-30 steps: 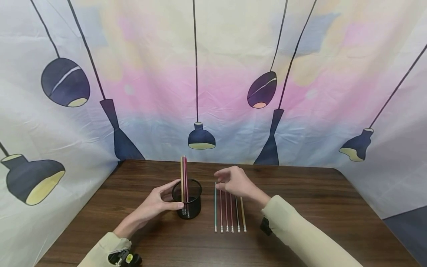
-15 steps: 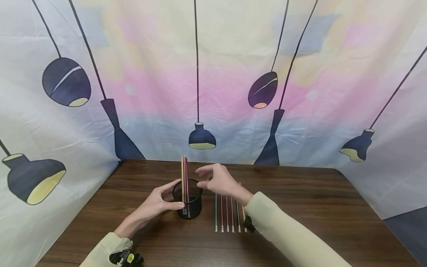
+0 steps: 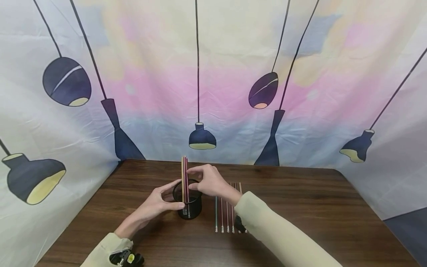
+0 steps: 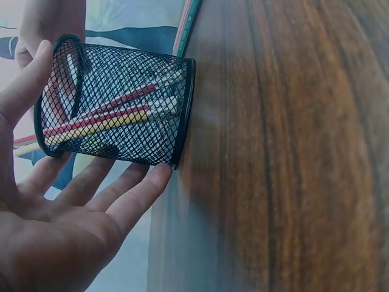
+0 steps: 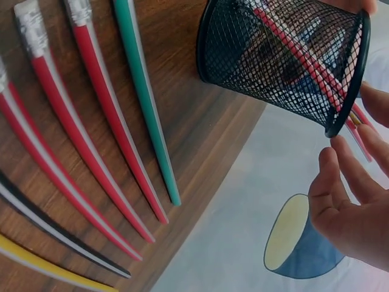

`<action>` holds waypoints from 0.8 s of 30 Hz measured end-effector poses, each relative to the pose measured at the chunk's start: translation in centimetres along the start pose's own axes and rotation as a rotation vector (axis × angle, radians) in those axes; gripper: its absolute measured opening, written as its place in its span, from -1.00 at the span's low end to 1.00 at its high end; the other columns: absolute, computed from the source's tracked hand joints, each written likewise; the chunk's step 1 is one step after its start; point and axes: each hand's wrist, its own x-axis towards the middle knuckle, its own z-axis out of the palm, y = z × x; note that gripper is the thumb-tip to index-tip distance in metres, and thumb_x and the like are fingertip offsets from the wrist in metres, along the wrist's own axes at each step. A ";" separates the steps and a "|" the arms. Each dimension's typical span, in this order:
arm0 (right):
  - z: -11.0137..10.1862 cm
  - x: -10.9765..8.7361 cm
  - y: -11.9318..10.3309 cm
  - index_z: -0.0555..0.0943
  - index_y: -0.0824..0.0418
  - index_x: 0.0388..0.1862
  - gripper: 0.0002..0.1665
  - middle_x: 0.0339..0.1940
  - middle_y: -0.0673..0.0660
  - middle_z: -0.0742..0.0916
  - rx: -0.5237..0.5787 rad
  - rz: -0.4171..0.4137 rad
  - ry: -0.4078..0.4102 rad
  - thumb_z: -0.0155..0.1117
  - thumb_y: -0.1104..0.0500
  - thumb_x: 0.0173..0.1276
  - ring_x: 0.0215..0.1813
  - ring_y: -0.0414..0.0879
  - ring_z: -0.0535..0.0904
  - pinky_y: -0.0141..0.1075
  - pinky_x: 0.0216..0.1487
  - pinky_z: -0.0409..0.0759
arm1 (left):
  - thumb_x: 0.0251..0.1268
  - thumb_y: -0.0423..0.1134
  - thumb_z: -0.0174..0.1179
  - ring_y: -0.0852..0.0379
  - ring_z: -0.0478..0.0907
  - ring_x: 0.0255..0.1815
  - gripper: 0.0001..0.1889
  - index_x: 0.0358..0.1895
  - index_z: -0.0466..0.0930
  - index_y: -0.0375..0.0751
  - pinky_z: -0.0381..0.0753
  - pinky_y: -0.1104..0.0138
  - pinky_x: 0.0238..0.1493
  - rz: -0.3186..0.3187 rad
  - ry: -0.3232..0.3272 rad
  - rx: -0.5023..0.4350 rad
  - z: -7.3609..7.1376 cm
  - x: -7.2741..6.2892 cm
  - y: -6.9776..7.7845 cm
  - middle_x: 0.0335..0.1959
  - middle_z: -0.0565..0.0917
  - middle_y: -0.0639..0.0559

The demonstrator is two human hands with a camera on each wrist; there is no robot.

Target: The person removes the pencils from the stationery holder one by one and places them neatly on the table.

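Observation:
A black mesh pencil cup [image 3: 195, 210] stands upright on the table. My left hand [image 3: 155, 203] holds it from the left, thumb near the rim and fingers along the mesh wall [image 4: 121, 91]. Inside lean a few red and yellow pencils [image 3: 184, 172], eraser ends down, tops well above the rim. My right hand [image 3: 211, 181] is over the cup's right side, thumb and forefinger apart and right at these pencils. Right of the cup lies a row of pencils [image 3: 222, 218]: a teal one [image 5: 144, 85], several red, a black [image 5: 55, 225] and a yellow [image 5: 48, 264].
The dark wood table [image 3: 300, 222] reaches back to a hanging cloth [image 3: 160, 92] printed with lamps. My right forearm [image 3: 277, 226] passes over the right part of the pencil row. The row's eraser ends point toward me.
My right hand has moved left from above the pencil row to the pencils in the cup. The left hand and the cup have stayed in place.

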 end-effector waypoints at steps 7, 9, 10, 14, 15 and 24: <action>0.7 0.3 0.2 0.74 0.15 0.26 -0.46 0.12 0.11 0.80 0.012 -0.006 0.008 0.59 0.29 0.28 0.07 0.12 0.68 -0.16 0.04 0.60 | 0.33 -0.28 0.47 -0.28 0.43 0.47 -0.06 0.69 0.12 -0.25 0.50 0.23 0.27 0.023 -0.003 -0.025 0.0 -0.1 0.1 0.53 0.37 -0.37; 0.9 0.4 0.2 0.74 0.17 0.27 -0.45 0.13 0.12 0.80 0.023 -0.006 0.007 0.59 0.29 0.28 0.13 0.13 0.69 -0.12 0.13 0.61 | 0.32 -0.28 0.48 -0.29 0.42 0.47 -0.05 0.69 0.12 -0.26 0.50 0.22 0.27 0.027 0.000 -0.026 0.0 -0.1 0.1 0.52 0.38 -0.38; 0.9 0.4 0.2 0.73 0.17 0.27 -0.45 0.14 0.12 0.79 0.030 -0.007 0.005 0.58 0.30 0.28 0.18 0.13 0.69 -0.09 0.19 0.61 | 0.32 -0.28 0.49 -0.29 0.42 0.47 -0.05 0.69 0.13 -0.26 0.50 0.22 0.28 0.026 0.004 -0.023 0.1 -0.1 0.1 0.52 0.39 -0.39; 1.1 0.4 0.2 0.70 0.19 0.31 -0.44 0.20 0.15 0.77 0.055 -0.001 -0.007 0.55 0.33 0.32 0.27 0.11 0.67 0.02 0.31 0.56 | 0.32 -0.27 0.49 -0.29 0.42 0.47 -0.05 0.69 0.12 -0.24 0.50 0.22 0.27 0.021 0.005 -0.015 0.1 0.0 0.0 0.52 0.38 -0.38; 1.1 0.3 0.2 0.70 0.19 0.32 -0.44 0.21 0.15 0.77 0.059 0.000 -0.009 0.54 0.33 0.33 0.28 0.10 0.67 0.03 0.32 0.55 | 0.32 -0.27 0.49 -0.29 0.42 0.47 -0.05 0.69 0.13 -0.23 0.50 0.23 0.27 0.015 0.007 -0.014 0.1 0.0 0.0 0.52 0.39 -0.37; 1.4 0.1 0.6 0.66 0.19 0.37 -0.40 0.27 0.19 0.74 0.110 -0.011 -0.021 0.53 0.31 0.35 0.34 0.13 0.63 0.05 0.36 0.52 | 0.35 -0.27 0.47 -0.30 0.40 0.49 -0.05 0.70 0.10 -0.25 0.49 0.19 0.29 0.012 0.001 -0.012 0.1 -0.2 0.2 0.54 0.36 -0.36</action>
